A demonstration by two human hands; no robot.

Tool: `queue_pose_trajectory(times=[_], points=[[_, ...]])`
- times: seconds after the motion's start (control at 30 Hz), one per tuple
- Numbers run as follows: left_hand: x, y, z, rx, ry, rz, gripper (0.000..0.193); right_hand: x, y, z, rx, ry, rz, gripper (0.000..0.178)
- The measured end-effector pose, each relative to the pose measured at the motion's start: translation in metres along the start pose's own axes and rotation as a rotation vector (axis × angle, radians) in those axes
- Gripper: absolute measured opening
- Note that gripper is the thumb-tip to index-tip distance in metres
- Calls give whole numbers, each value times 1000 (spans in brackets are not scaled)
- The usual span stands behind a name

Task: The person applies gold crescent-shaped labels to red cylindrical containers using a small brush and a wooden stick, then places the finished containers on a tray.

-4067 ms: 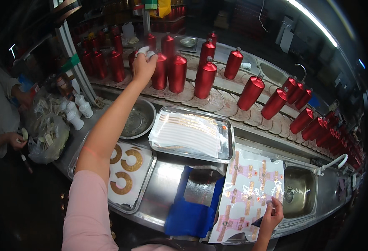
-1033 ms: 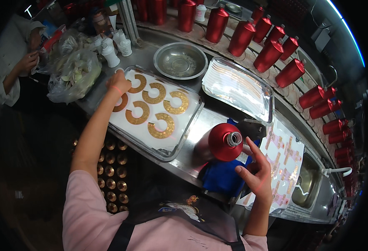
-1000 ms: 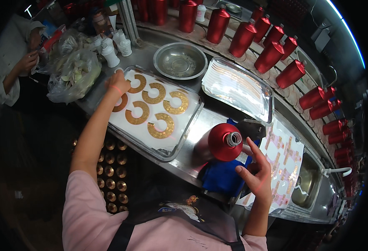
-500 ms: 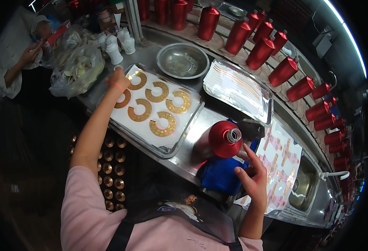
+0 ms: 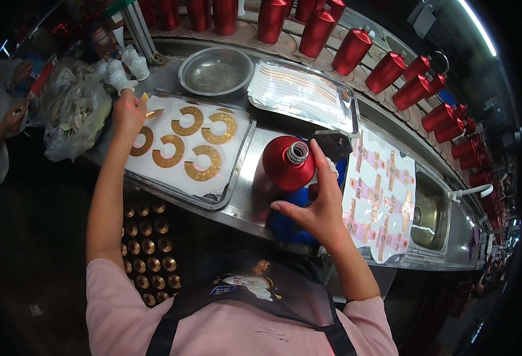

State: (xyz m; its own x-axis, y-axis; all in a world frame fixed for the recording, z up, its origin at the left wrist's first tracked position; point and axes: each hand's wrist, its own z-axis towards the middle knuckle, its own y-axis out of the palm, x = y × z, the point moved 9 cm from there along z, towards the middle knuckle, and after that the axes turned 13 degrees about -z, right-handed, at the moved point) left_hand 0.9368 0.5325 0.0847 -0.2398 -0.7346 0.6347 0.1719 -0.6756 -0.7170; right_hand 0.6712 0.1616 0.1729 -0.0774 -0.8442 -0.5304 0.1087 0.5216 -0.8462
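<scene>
My left hand (image 5: 129, 115) is at the far left corner of a metal tray, its fingers closed on the edge of a gold C-shaped decal (image 5: 155, 113) that tilts up, seen nearly edge-on. Other gold C-shaped decals (image 5: 201, 164) lie flat on white sheet in the tray (image 5: 232, 190). A red metallic bottle (image 5: 283, 172) with a bare threaded neck stands right of the tray. Around its right side my right hand (image 5: 320, 204) is spread, thumb and fingers apart; whether a finger touches the bottle I cannot tell. A blue cloth (image 5: 293, 228) lies partly hidden below it.
Behind are a metal bowl (image 5: 215, 71) and a second tray (image 5: 353, 127) of striped strips. Patterned decal sheets (image 5: 379, 202) lie beside a sink (image 5: 430, 222). Red bottles (image 5: 353, 52) line the back. White bottles (image 5: 118, 76) and a plastic bag (image 5: 77, 118) stand left, near another person's hand (image 5: 13, 115).
The view has swung right. A gold decal that lay flat by my left hand is now tilted up. My right hand has moved in closer around the red bottle, fingers spread.
</scene>
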Motion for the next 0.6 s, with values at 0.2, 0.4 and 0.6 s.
queue_pose_trajectory(times=[0.2,0.4,0.6], points=[[46,-19,-15,-167,-212,-381,31,13,20,21,-32,-2,291,98],[126,-28,-57,-391,-369,-799,50,29,40,54,-261,-37,592,105],[193,-44,-94,-474,-426,-1058,46,28,10,18,-124,296,275,84]])
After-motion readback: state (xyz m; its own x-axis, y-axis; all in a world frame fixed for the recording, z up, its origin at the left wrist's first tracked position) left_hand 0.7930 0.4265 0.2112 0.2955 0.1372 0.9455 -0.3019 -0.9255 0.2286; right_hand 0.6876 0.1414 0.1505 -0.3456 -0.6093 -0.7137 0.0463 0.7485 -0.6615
